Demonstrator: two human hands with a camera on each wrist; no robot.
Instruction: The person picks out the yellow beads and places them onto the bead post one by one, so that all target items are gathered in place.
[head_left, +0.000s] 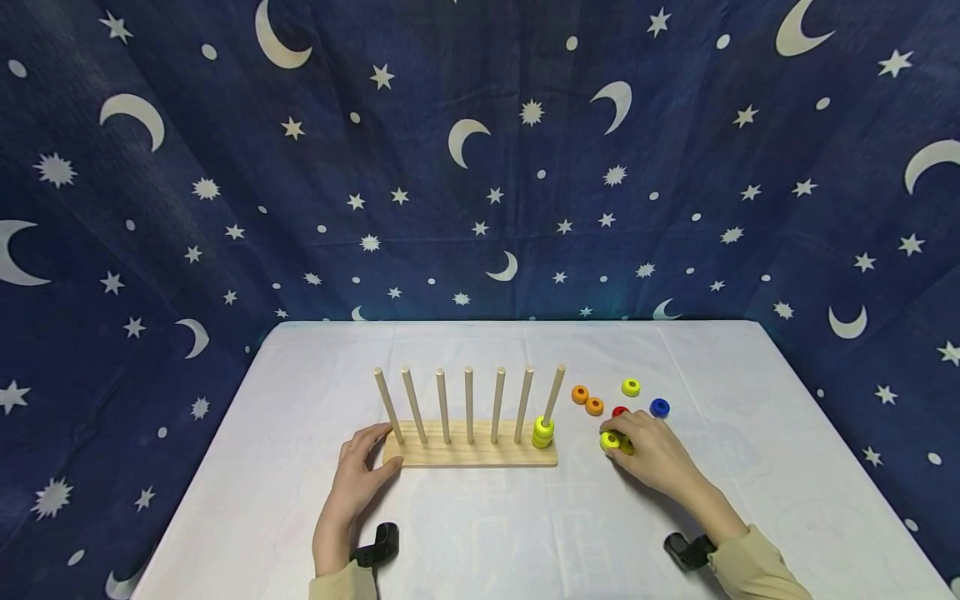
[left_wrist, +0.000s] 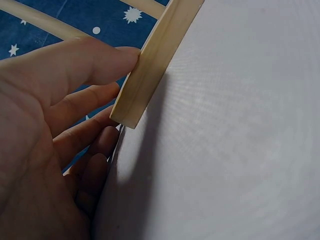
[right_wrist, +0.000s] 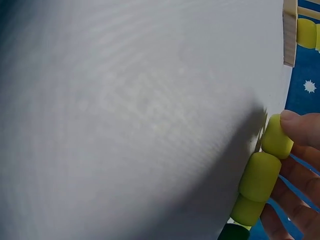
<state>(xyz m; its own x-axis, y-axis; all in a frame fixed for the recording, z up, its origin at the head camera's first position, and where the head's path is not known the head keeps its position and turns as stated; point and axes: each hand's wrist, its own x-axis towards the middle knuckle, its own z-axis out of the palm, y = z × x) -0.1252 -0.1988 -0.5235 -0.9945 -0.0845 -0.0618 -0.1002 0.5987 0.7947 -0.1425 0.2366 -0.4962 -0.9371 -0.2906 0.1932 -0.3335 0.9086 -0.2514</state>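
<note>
A wooden peg rack (head_left: 470,454) with several upright pegs stands on the table. My left hand (head_left: 358,475) holds its left end, thumb (left_wrist: 117,62) on the front edge and fingers behind. On the rightmost peg sits a short stack of yellow rings (head_left: 542,433). To the right of the rack, my right hand (head_left: 660,454) pinches a yellow ring (right_wrist: 277,136) between thumb and fingers, low over the table. More yellow rings (right_wrist: 260,176) and a dark green ring (right_wrist: 234,233) lie beside that hand's fingers, mostly hidden in the head view.
Beyond the right hand lie two orange rings (head_left: 587,400), a partly covered red ring (head_left: 619,411), a yellow ring (head_left: 631,387) and a blue ring (head_left: 660,407). A white cloth covers the table (head_left: 480,533). Behind it hangs a dark blue curtain (head_left: 420,233) with moons and stars.
</note>
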